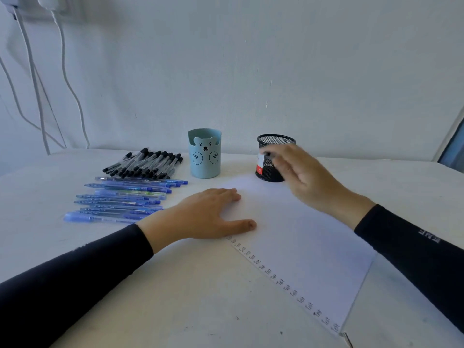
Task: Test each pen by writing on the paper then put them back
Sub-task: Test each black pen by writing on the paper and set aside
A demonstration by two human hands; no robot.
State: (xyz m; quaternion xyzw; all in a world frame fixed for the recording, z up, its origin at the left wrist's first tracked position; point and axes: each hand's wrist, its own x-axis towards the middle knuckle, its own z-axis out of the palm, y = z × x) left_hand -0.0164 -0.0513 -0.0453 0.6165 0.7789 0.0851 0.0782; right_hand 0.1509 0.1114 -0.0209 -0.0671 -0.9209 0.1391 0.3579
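Note:
A white sheet of paper [301,237] lies on the table, with a row of small written test marks [281,281] along its left edge. My left hand [211,214] rests flat on the paper's left side, fingers straight. My right hand [301,174] hovers blurred in front of the black mesh pen cup [270,156], fingers loosely spread; I see no pen in it. Several blue pens [125,199] lie in a row at the left. Behind them sits a pile of black-capped pens [145,164]. A light blue bear pen cup [204,154] stands upright at the back centre.
The white table [175,297] meets a pale wall at the back. White cables [62,71] hang down the wall at the far left. A small dark object [347,339] lies by the paper's near corner. A window frame [452,141] shows at the right edge.

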